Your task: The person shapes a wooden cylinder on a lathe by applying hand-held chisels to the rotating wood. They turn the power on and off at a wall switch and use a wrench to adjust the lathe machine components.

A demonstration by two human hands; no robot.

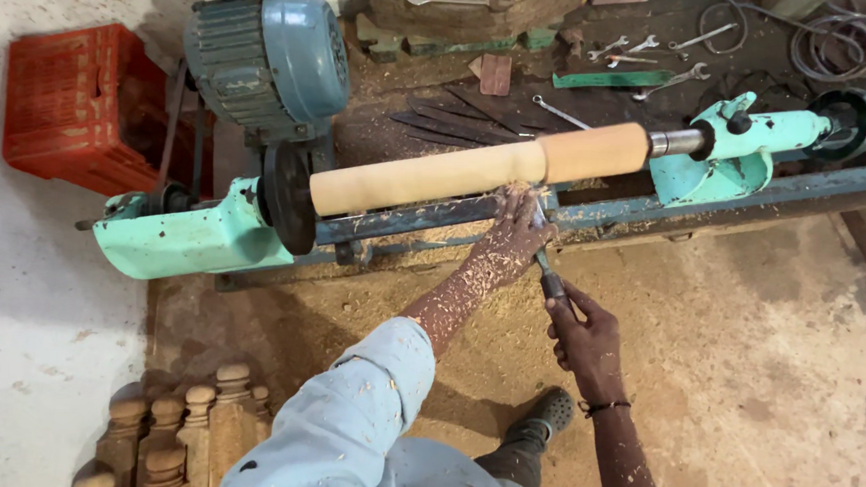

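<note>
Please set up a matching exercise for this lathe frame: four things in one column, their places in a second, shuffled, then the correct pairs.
Things:
1. red crate
2. wooden cylinder
3. turned wooden posts
4. wrenches

Places:
A. floor, bottom left
B. mounted on the lathe, under the left hand
C. bench behind the lathe, top right
D. floor, upper left, beside the motor

Pairs: 1-D, 2-B, 3-A, 4-C
</note>
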